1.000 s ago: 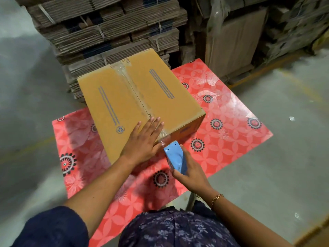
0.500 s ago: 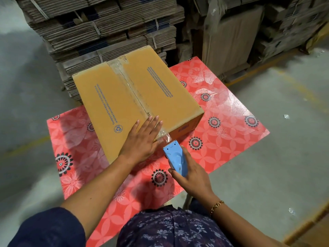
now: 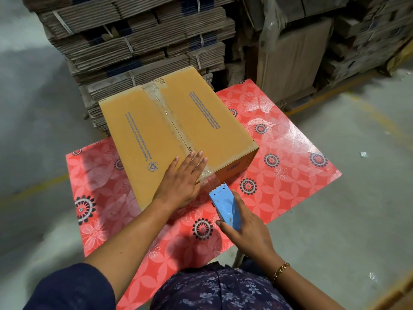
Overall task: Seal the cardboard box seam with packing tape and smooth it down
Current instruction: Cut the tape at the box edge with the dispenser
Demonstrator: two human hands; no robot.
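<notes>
1. Head view: right hand is wrapped around a blue tape dispenser; left hand lies flat, fingers spread, gripping nothing, on the near end of the cardboard box.
2. Clear packing tape runs along the box's centre seam and stretches off the near edge to the dispenser.
3. That box sits on a red floral table.

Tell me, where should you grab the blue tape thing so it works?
Grab the blue tape dispenser around its smooth rear body, coming from behind, as the right hand does. Its jagged cutting edge points at the cardboard box, so fingers are probably safest away from that end.
</notes>
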